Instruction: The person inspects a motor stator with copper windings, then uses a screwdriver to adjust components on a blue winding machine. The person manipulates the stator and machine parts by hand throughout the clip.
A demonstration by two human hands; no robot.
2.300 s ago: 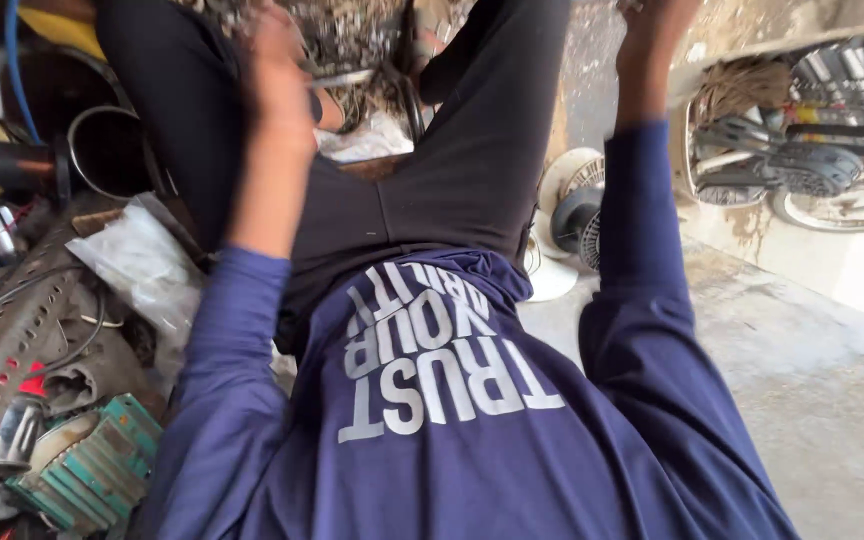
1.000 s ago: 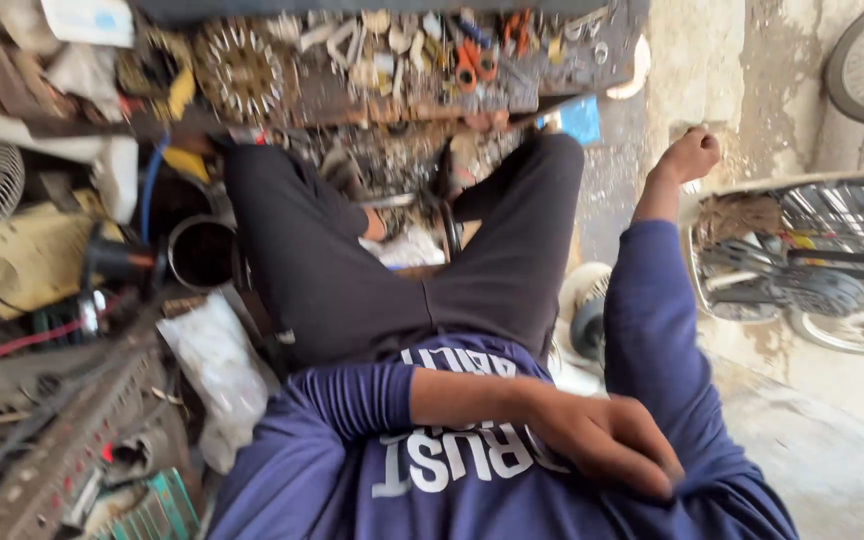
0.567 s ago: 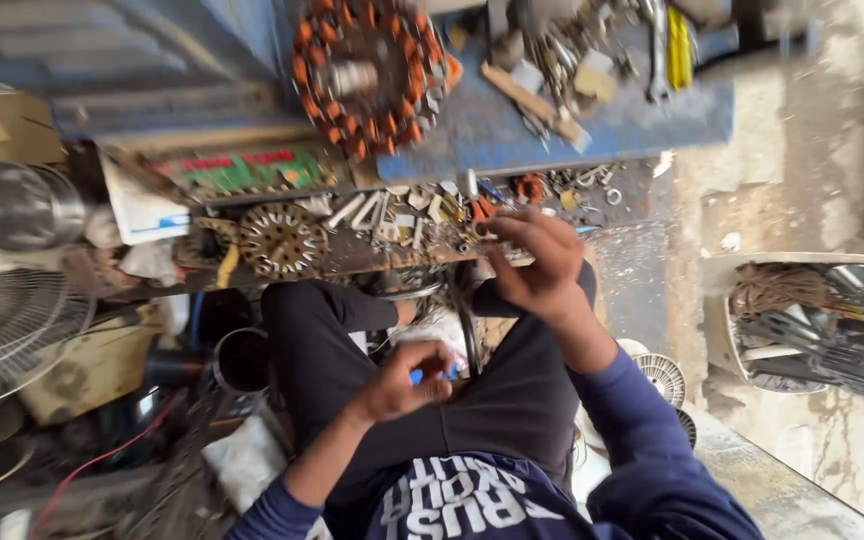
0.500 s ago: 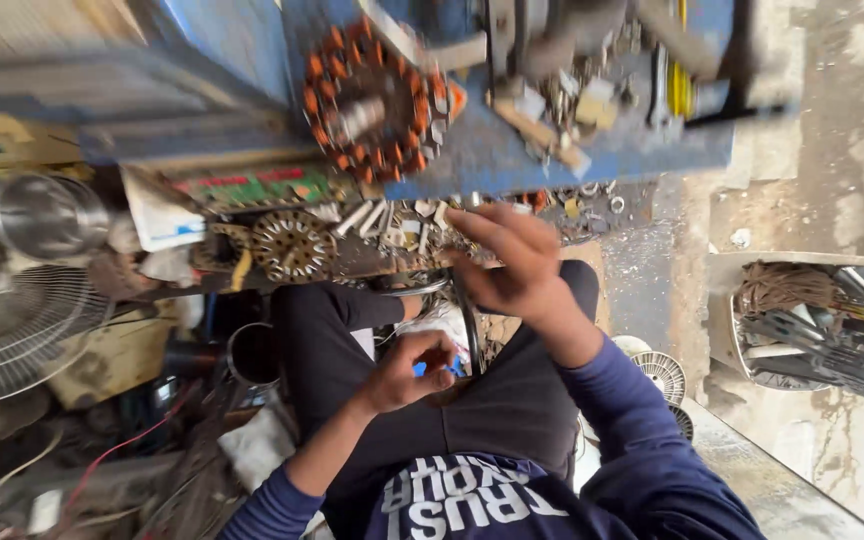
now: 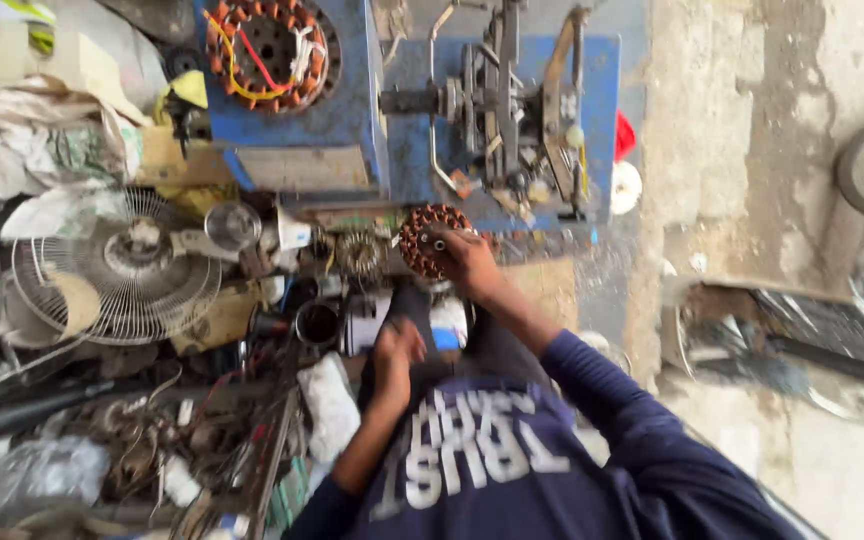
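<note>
The right hand is closed around the edge of a copper-wound stator, a round ring of reddish coils, and holds it just above the front edge of the cluttered desk, right below the blue winding machine. The left hand sits lower, near the person's lap, curled beside a small blue-and-white object; the frame is too blurred to tell whether it grips anything.

The grip on the stator looks like the weak point. The hand holds it by 1 side only, so the weight hangs off the fingers, and a slip could drop it onto the metal parts crowded along the desk edge, such as the smaller stator just to its left. A knock of that kind could nick the thin winding wire or bend a lead.

The loose clutter is the second risk. Wires trail across the left side near the fan guard, and a stray strand could snag the coils as the stator moves. The machine's projecting metal arms stand close above, so a quick lift could scrape the windings against them.
</note>
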